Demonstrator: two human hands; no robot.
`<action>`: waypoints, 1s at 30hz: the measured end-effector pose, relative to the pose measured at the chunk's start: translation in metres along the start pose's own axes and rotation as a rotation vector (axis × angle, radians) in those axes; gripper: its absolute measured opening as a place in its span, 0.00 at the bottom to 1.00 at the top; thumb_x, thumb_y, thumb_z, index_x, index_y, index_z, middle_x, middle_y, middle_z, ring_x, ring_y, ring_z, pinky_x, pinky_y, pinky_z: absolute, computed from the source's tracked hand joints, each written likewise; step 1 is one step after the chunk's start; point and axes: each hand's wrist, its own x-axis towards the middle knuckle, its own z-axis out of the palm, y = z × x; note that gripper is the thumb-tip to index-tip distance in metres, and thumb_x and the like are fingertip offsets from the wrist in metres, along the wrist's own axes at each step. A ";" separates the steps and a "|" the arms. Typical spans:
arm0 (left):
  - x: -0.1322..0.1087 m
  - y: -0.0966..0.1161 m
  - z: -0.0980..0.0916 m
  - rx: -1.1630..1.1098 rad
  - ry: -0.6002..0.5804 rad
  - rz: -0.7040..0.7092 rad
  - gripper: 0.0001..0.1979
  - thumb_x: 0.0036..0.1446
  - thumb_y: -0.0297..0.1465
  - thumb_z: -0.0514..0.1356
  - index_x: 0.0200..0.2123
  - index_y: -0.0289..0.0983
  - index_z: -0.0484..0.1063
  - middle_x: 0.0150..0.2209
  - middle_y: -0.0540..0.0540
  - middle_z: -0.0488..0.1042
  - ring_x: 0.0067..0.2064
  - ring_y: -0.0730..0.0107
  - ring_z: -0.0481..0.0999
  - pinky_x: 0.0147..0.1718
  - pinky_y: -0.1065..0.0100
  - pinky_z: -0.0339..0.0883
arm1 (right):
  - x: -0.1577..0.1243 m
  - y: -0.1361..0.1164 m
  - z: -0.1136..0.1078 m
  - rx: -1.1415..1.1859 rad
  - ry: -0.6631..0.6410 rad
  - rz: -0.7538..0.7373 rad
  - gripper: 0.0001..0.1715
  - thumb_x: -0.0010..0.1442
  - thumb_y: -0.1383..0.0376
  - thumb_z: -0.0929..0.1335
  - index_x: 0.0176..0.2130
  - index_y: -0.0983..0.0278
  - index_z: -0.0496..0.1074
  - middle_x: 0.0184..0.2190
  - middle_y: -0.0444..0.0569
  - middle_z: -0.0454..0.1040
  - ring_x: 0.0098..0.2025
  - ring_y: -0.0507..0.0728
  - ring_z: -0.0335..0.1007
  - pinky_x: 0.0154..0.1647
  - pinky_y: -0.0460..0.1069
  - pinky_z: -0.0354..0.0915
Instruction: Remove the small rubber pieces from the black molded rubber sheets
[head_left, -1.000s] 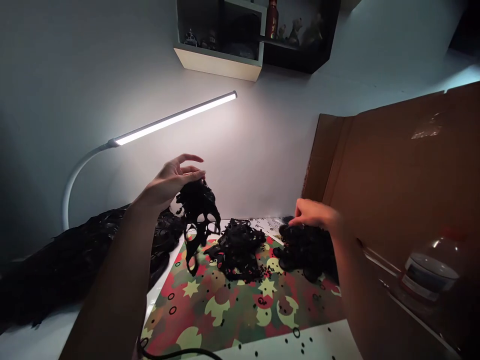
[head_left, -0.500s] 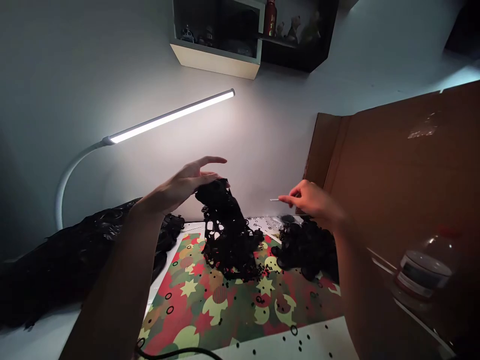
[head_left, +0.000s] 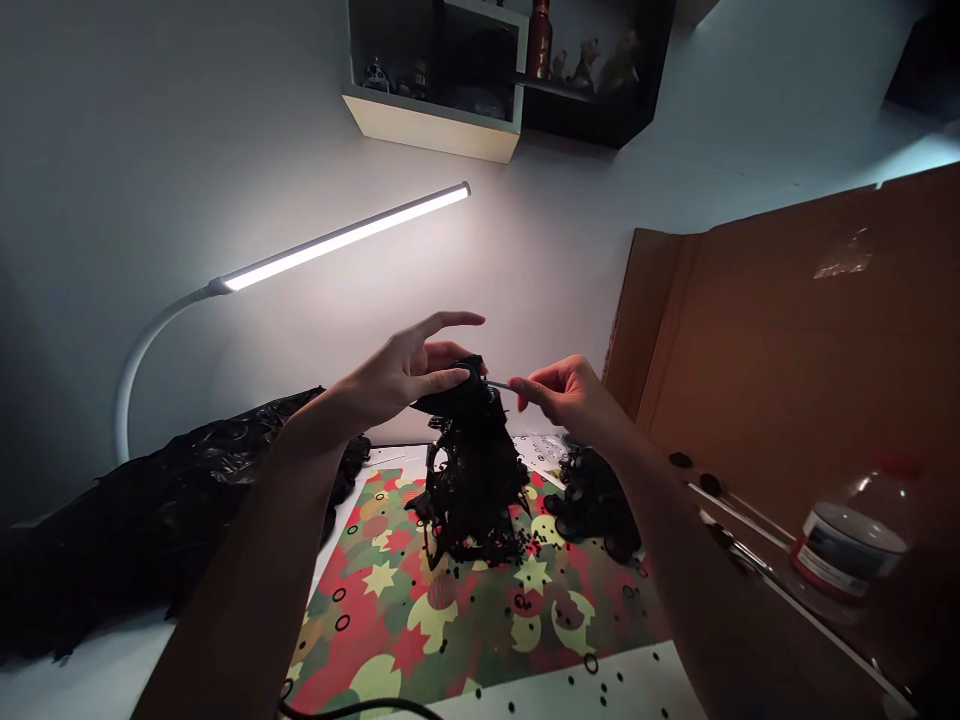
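Observation:
My left hand (head_left: pixel 420 365) grips the top of a floppy black sheet full of cut-outs (head_left: pixel 472 460), thumb and lower fingers closed on it, index finger stretched out. The sheet hangs down onto a patterned mat (head_left: pixel 405 600) of red, green and yellow shapes. In my right hand (head_left: pixel 559 390) a thin light-coloured stick-like tool (head_left: pixel 498 384) is pinched, its tip at the sheet's edge beside my left fingers. Whether the tip touches the sheet I cannot tell. Small black discs and rings are scattered over the mat below.
A heap of black sheets (head_left: pixel 225 450) lies left, and a pile of black round pieces (head_left: pixel 596 500) right. A lit lamp (head_left: pixel 345 238) arches above. A cardboard panel (head_left: pixel 795 360) and a clear bottle (head_left: pixel 851 545) stand at the right. A black cable (head_left: pixel 360 707) crosses the front.
My right hand has moved left, bringing the tool's tip to the black sheet. My left hand, still holding the sheet, has shifted slightly right.

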 end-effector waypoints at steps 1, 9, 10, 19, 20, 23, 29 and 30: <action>0.000 0.001 0.001 0.002 0.003 -0.001 0.39 0.58 0.31 0.76 0.71 0.42 0.71 0.48 0.37 0.85 0.47 0.54 0.86 0.47 0.59 0.82 | 0.000 0.000 0.000 0.014 0.009 0.001 0.37 0.61 0.33 0.76 0.27 0.62 0.80 0.17 0.36 0.49 0.22 0.49 0.38 0.24 0.52 0.39; -0.001 0.007 0.008 -0.020 0.048 -0.018 0.37 0.57 0.30 0.76 0.69 0.39 0.73 0.45 0.38 0.85 0.45 0.55 0.86 0.44 0.62 0.81 | -0.001 -0.003 0.000 0.047 0.050 0.010 0.36 0.60 0.33 0.77 0.26 0.62 0.80 0.16 0.36 0.50 0.22 0.49 0.40 0.25 0.52 0.40; -0.001 0.007 0.008 -0.023 0.050 -0.023 0.36 0.57 0.29 0.76 0.68 0.39 0.73 0.45 0.38 0.85 0.44 0.55 0.86 0.43 0.62 0.81 | -0.001 -0.003 0.000 0.045 0.049 0.009 0.36 0.60 0.34 0.77 0.26 0.62 0.80 0.16 0.36 0.51 0.22 0.49 0.40 0.25 0.52 0.40; 0.001 0.002 0.007 0.011 0.027 -0.007 0.36 0.58 0.31 0.76 0.68 0.40 0.73 0.45 0.39 0.85 0.46 0.55 0.86 0.43 0.63 0.81 | -0.001 -0.001 0.000 0.062 0.034 -0.041 0.36 0.57 0.34 0.79 0.24 0.62 0.78 0.16 0.36 0.48 0.22 0.48 0.37 0.23 0.52 0.37; 0.001 0.001 0.007 0.019 0.031 -0.002 0.37 0.57 0.31 0.77 0.68 0.40 0.73 0.45 0.39 0.85 0.46 0.56 0.86 0.44 0.63 0.81 | -0.001 -0.001 0.000 0.069 0.043 -0.051 0.36 0.57 0.34 0.79 0.24 0.62 0.78 0.16 0.36 0.48 0.22 0.48 0.37 0.23 0.52 0.37; 0.002 0.002 0.010 0.040 0.055 0.002 0.38 0.55 0.32 0.79 0.68 0.40 0.74 0.44 0.41 0.84 0.45 0.58 0.85 0.45 0.64 0.80 | -0.001 -0.002 0.002 0.078 0.093 -0.094 0.36 0.57 0.35 0.79 0.24 0.63 0.79 0.17 0.36 0.47 0.22 0.48 0.37 0.24 0.51 0.37; 0.007 0.000 0.019 0.037 0.161 0.021 0.42 0.49 0.36 0.82 0.65 0.40 0.71 0.39 0.44 0.82 0.40 0.56 0.86 0.38 0.61 0.81 | -0.001 -0.001 0.003 0.057 0.204 -0.121 0.38 0.56 0.32 0.78 0.25 0.63 0.80 0.17 0.36 0.48 0.22 0.49 0.39 0.25 0.51 0.40; 0.008 -0.001 0.020 0.039 0.190 0.020 0.44 0.47 0.36 0.83 0.66 0.40 0.70 0.38 0.44 0.82 0.39 0.55 0.86 0.37 0.61 0.81 | -0.002 -0.001 0.002 0.040 0.217 -0.124 0.38 0.57 0.32 0.78 0.25 0.63 0.79 0.17 0.37 0.48 0.23 0.49 0.40 0.25 0.51 0.40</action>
